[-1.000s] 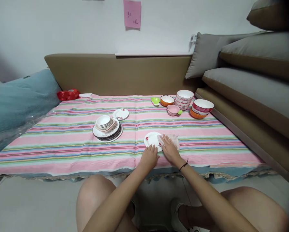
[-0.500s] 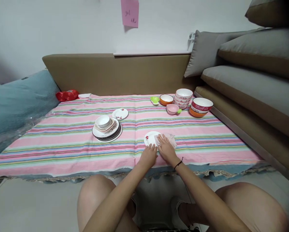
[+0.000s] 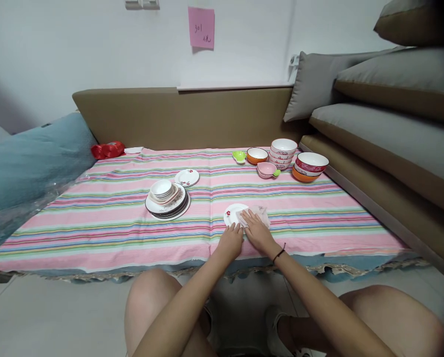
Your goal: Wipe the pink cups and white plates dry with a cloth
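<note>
In the head view, a small white plate with a red flower is seen lying flat on the striped cloth that covers the desk, close to the near edge. The plate's near rim is touched by the left hand, whose fingers are held close together and bent a little. A thin pale wipe is pressed down on the right part of the plate by the right hand, with the fingers laid flat and a little spread on top of it. A dark band is worn on the right wrist. Further back and to the left, a stack of plates is seen with small white bowls set on top, and one more flowered plate lies just behind it. At the far right side of the cloth, a group of bowls is gathered: a green dish, an orange bowl, a pink dish, a white pile of bowls and a red bowl on an orange one. A red bag is seen at the far left corner, and a pink note is stuck on the wall.
</note>
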Demonstrator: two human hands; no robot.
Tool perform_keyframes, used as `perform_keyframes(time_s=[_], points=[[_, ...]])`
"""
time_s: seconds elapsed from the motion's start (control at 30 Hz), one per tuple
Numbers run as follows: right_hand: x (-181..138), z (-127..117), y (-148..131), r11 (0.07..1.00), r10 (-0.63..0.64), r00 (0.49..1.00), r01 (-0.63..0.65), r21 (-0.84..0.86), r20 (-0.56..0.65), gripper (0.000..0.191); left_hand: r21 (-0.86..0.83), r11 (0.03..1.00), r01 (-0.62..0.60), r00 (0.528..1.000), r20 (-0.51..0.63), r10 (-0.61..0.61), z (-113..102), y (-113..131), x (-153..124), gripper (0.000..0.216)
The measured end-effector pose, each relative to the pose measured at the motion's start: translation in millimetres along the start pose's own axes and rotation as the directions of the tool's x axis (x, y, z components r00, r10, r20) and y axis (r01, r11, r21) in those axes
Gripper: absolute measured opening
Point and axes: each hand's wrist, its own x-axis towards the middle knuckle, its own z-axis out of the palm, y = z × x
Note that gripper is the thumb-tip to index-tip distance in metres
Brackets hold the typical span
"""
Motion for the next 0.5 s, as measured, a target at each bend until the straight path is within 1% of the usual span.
perform_keyframes(time_s=[0.07, 0.13, 0.2, 0.27, 0.33, 0.43, 0.5], points=[[-3.1, -1.4, 6.2, 1.0, 0.001, 1.0, -0.001, 0.011, 0.008, 0.058, 0.002, 1.0, 0.006, 1.0, 0.009, -0.006, -2.0, 0.5, -0.2, 0.043], [0.6, 0.1, 9.5, 0.999, 0.05, 0.999, -0.05, 0.015, 0.001, 0.059, 0.002, 1.0, 0.009, 1.0, 0.014, -0.009, -3.7, 0.8, -0.1, 0.042], [9.8, 3.8, 7.6, 0.994, 0.104, 0.994, -0.104, 0.017, -0.011, 0.059, -0.001, 1.0, 0.006, 1.0, 0.019, -0.006, -4.6, 0.7, 0.0, 0.042], [18.0, 7.6, 2.3, 0.992, 0.125, 0.992, -0.125, 0.018, -0.021, 0.06, -0.005, 1.0, 0.007, 1.0, 0.024, -0.007, -4.5, 0.7, -0.2, 0.044], [19.1, 9.6, -2.2, 0.994, 0.108, 0.994, -0.108, 0.024, -0.02, 0.059, -0.013, 1.0, 0.013, 0.999, 0.03, -0.012, -3.8, 0.9, -0.7, 0.047], [9.7, 9.5, -2.3, 0.998, 0.048, 0.999, -0.048, 0.04, -0.002, 0.058, -0.032, 0.999, 0.006, 0.999, 0.039, -0.004, -3.5, 1.3, -1.9, 0.049], [6.5, 9.8, 0.2, 0.997, 0.053, 0.999, -0.053, 0.052, -0.001, 0.058, -0.05, 0.999, -0.01, 0.999, 0.041, 0.012, -4.6, 1.0, -2.8, 0.049]])
